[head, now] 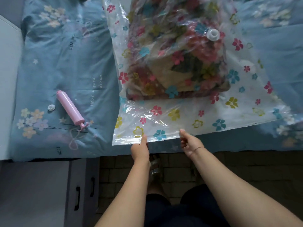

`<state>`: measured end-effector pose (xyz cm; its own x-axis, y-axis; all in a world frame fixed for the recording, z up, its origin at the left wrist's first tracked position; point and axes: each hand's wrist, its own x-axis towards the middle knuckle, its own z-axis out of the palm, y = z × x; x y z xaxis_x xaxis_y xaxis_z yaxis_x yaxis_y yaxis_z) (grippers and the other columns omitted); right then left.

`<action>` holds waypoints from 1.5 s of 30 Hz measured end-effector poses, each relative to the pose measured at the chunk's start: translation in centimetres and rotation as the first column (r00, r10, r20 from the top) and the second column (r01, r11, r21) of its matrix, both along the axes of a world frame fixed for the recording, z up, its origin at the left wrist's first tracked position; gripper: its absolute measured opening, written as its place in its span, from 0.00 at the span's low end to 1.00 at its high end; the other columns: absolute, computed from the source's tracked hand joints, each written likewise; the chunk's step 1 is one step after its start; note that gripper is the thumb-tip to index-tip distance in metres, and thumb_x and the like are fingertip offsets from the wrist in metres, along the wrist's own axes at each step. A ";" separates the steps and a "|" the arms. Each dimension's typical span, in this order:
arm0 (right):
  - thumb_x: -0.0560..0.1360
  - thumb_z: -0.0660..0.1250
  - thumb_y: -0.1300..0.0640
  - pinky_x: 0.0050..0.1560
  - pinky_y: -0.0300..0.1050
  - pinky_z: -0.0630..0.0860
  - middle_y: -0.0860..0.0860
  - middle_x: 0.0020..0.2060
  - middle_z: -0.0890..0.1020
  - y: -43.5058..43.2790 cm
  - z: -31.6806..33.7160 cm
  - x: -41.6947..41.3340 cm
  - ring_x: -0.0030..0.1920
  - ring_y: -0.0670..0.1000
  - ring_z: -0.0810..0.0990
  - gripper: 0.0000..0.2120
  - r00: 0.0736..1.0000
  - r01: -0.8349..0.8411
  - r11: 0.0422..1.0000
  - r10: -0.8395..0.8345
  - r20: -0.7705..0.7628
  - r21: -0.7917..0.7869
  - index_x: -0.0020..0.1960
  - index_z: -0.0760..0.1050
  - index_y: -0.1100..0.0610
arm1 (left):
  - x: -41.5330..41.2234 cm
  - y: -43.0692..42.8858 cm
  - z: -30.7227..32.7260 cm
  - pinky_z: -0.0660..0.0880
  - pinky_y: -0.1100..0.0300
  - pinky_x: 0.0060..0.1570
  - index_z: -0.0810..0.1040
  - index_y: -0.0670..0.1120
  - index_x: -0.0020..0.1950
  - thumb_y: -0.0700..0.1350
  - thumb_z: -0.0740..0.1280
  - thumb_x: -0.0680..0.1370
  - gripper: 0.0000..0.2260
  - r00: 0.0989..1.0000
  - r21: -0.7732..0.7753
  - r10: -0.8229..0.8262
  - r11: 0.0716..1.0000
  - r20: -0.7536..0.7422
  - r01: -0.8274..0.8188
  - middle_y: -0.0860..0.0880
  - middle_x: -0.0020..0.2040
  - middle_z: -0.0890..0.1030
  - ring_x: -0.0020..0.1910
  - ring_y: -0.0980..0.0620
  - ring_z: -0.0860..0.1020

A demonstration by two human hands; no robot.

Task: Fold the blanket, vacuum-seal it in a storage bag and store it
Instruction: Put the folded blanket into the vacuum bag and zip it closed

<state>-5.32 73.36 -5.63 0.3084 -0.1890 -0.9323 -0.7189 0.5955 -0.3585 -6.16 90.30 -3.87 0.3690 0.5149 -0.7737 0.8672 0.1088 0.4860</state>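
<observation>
A clear storage bag [188, 115] printed with coloured flowers lies on the bed. Inside it sits the folded floral blanket [177, 63]. A white round valve [212, 34] is on the bag's top face. The bag's zip edge [127, 141] runs along the bed's near side. My left hand [140, 149] pinches that edge near its left end. My right hand [188, 141] pinches the same edge a little further right. A pink hand pump [70, 108] lies on the bed to the left, with a white valve cap [51, 107] beside it.
The bed is covered with a blue floral sheet [65, 63]. A white surface [8, 79] borders it on the left. Grey drawers with black handles [77, 200] stand below the bed's corner. Dark tiled floor [246, 169] lies under my feet.
</observation>
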 end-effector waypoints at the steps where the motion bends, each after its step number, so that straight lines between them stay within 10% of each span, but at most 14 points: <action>1: 0.76 0.70 0.57 0.26 0.32 0.67 0.49 0.28 0.73 -0.1 0.0 0.1 0.29 0.45 0.68 0.09 1.000 -0.006 1.000 0.006 0.003 0.016 0.38 0.74 0.56 | -0.1 -1.0 0.0 0.69 0.55 0.40 0.70 0.40 0.40 0.55 0.67 0.78 0.19 0.997 -0.033 0.082 0.996 -0.008 -0.082 0.46 0.38 0.72 0.37 0.48 0.70; 4: 0.75 0.71 0.57 0.36 0.38 0.71 0.48 0.28 0.78 -0.6 -0.4 0.2 0.33 0.46 0.73 0.07 1.000 -0.008 0.997 0.009 -0.012 0.079 0.39 0.76 0.55 | 0.0 -5.4 -0.1 0.76 0.52 0.50 0.73 0.39 0.56 0.58 0.70 0.75 0.24 0.974 -0.220 0.215 0.949 -0.073 -0.226 0.43 0.50 0.78 0.48 0.45 0.77; 8: 0.74 0.71 0.57 0.34 0.41 0.74 0.52 0.30 0.80 -1.0 -1.4 -0.2 0.30 0.48 0.77 0.06 0.999 -0.037 0.992 0.039 -0.020 0.119 0.40 0.77 0.58 | 0.9 -11.2 -0.3 0.76 0.60 0.36 0.77 0.35 0.58 0.53 0.73 0.75 0.22 0.984 -0.388 0.162 0.904 -0.074 -0.178 0.40 0.48 0.82 0.41 0.46 0.80; 16: 0.75 0.69 0.60 0.35 0.41 0.71 0.50 0.21 0.77 -3.4 -2.2 1.0 0.21 0.45 0.74 0.11 0.995 -0.081 0.966 0.093 -0.038 0.246 0.36 0.75 0.60 | 1.2 -14.6 0.2 0.72 0.60 0.38 0.74 0.43 0.40 0.45 0.68 0.79 0.10 0.990 -0.153 0.139 0.979 -0.009 -0.139 0.46 0.39 0.79 0.38 0.51 0.77; 24: 0.70 0.75 0.61 0.28 0.40 0.77 0.57 0.41 0.82 -3.2 -1.7 1.3 0.35 0.52 0.80 0.12 0.991 -0.087 0.976 0.105 -0.081 0.200 0.51 0.78 0.62 | 1.0 -14.3 1.2 0.65 0.62 0.29 0.71 0.44 0.35 0.42 0.66 0.80 0.14 0.982 -0.073 0.162 0.985 0.095 -0.156 0.49 0.29 0.70 0.28 0.53 0.67; 29: 0.69 0.76 0.62 0.58 0.54 0.79 0.57 0.43 0.83 -5.6 -1.9 1.7 0.42 0.55 0.82 0.09 0.996 -0.045 0.972 0.063 -0.071 0.230 0.46 0.78 0.62 | 1.0 -13.4 1.2 0.65 0.62 0.30 0.71 0.44 0.35 0.43 0.67 0.80 0.14 0.986 -0.111 0.142 0.985 0.086 -0.132 0.49 0.29 0.70 0.28 0.53 0.67; 34: 0.72 0.72 0.65 0.22 0.33 0.74 0.49 0.24 0.81 -10.4 -1.9 2.0 0.22 0.44 0.79 0.05 0.995 0.045 0.985 -0.029 -0.097 0.168 0.42 0.76 0.60 | 0.7 -12.6 0.6 0.69 0.62 0.33 0.72 0.43 0.38 0.45 0.67 0.80 0.12 0.991 -0.137 0.117 0.985 0.058 -0.108 0.49 0.31 0.71 0.30 0.53 0.69; 45: 0.72 0.73 0.57 0.27 0.33 0.73 0.47 0.24 0.79 -17.1 -2.3 1.3 0.25 0.44 0.75 0.07 0.996 -0.086 0.996 0.086 -0.009 0.028 0.41 0.77 0.59 | 0.7 -13.3 -0.5 0.69 0.61 0.32 0.72 0.43 0.39 0.45 0.68 0.80 0.12 0.960 -0.159 0.276 0.947 -0.051 -0.281 0.48 0.32 0.72 0.29 0.52 0.70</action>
